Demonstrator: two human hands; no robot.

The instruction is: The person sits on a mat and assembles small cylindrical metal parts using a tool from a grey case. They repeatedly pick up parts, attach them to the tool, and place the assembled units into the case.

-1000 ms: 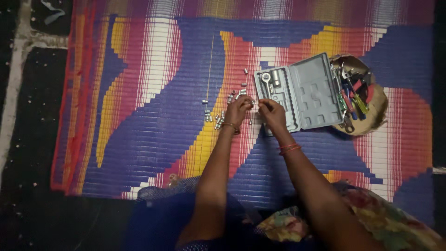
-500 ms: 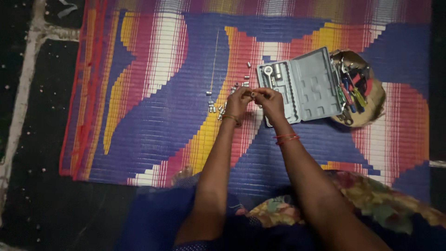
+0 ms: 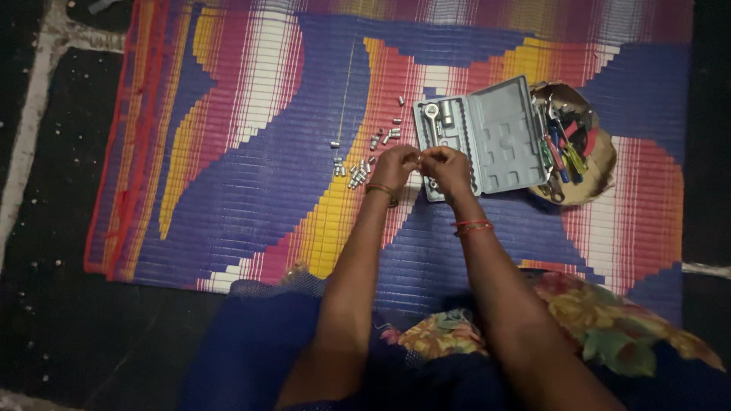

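Nearest the camera, both forearms run forward from the lap and converge above the middle of the woven mat (image 3: 251, 198), wrists close together, bangles on each. Left hand (image 3: 395, 167) and right hand (image 3: 445, 169) meet fingertip to fingertip, fingers curled in a pinch; a small metal socket (image 3: 418, 158) appears to sit between them, though which hand has the firmer grip cannot be told at this size. Holding it raised between both sets of fingertips, clear of the mat, suits turning or examining a piece too small for one hand.

Just beyond and left of the left hand, loose sockets (image 3: 358, 171) lie scattered toward the mat's centre, spread apart so each can be picked singly. Just past the right hand, the grey tool case (image 3: 499, 141) lies opened flat, a ratchet handle (image 3: 431, 114) seated in its moulded half, most slots bare. Touching the case's far right side, near the mat's right edge, a round basket (image 3: 601, 164) holds mixed hand tools (image 3: 562, 144)
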